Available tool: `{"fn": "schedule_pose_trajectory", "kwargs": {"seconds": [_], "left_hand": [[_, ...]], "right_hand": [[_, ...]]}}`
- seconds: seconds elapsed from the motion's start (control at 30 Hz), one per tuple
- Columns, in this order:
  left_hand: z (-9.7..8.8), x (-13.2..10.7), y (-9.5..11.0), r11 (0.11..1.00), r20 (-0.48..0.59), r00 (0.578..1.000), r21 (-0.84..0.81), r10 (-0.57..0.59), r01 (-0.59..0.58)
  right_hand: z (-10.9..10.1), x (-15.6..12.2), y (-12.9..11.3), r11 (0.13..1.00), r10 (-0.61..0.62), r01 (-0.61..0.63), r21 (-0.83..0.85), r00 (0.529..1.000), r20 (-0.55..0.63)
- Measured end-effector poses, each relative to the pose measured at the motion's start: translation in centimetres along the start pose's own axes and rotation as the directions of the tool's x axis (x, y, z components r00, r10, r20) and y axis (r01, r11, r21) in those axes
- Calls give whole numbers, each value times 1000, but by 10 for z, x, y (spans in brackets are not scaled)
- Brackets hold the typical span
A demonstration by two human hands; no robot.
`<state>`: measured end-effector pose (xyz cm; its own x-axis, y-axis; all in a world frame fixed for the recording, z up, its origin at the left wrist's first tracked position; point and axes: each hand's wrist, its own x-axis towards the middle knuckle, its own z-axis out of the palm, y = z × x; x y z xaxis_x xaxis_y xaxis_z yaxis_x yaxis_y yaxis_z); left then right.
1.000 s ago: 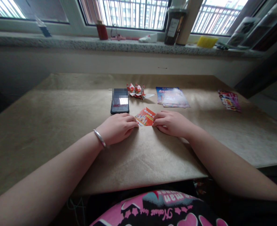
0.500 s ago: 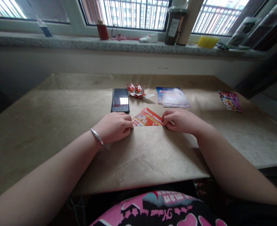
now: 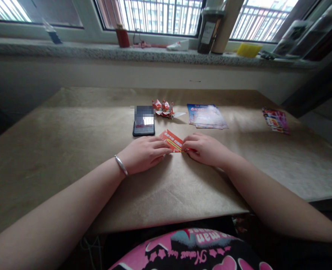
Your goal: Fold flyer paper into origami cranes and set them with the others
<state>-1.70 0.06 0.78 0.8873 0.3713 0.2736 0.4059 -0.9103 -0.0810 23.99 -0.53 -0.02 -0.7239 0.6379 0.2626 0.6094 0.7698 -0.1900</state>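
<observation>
A red-orange printed sheet of paper point(image 3: 174, 141), folded into a triangle, lies flat on the table between my hands. My left hand point(image 3: 147, 152), with a silver bangle at the wrist, rests its fingers on the left part of the paper and holds it against the tabletop. At the other end, my right hand point(image 3: 204, 148) has its fingers curled and pinches the right corner, which looks folded over under the fingertips. Both hands hide parts of the paper's edges. Just beyond my left hand lies a phone point(image 3: 144, 127), its screen partly blurred.
Folded red-and-white paper pieces point(image 3: 163, 108) stand behind the phone. Blue printed sheets point(image 3: 207, 115) lie to their right, and a small stack of colourful leaflets point(image 3: 275, 120) sits farther right on the table point(image 3: 70, 150). A windowsill point(image 3: 84, 51) with jars and bottles runs behind.
My hands have come closer together. The right hand has moved left with the paper's right corner, and the left hand has slid right over the paper, so less of it shows.
</observation>
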Motion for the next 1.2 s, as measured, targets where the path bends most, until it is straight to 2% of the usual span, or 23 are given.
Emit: {"fn": "schedule_pose_trajectory", "kwargs": {"seconds": [0.13,0.27,0.5,0.77,1.03,1.2], "left_hand": [[1,1,0,999,3,1000,-36,31,-31],[3,0,-2,996,-17,1000,-84,1,-2],[4,-1,-2,984,40,997,-163,-65,71],[1,-1,-2,988,59,997,-143,-57,65],[9,-2,-6,994,2,999,-100,-51,50],[10,0,-8,992,16,999,-118,-44,45]], "right_hand": [[7,6,-8,997,-70,67,-47,997,-46],[11,7,-8,994,-97,95,-50,995,-39],[1,6,-8,993,-93,92,-71,996,-4],[-5,2,-7,994,-58,60,-92,998,29],[1,3,2,983,-35,33,-180,999,-9],[8,6,3,990,-61,57,-131,998,-21]]}}
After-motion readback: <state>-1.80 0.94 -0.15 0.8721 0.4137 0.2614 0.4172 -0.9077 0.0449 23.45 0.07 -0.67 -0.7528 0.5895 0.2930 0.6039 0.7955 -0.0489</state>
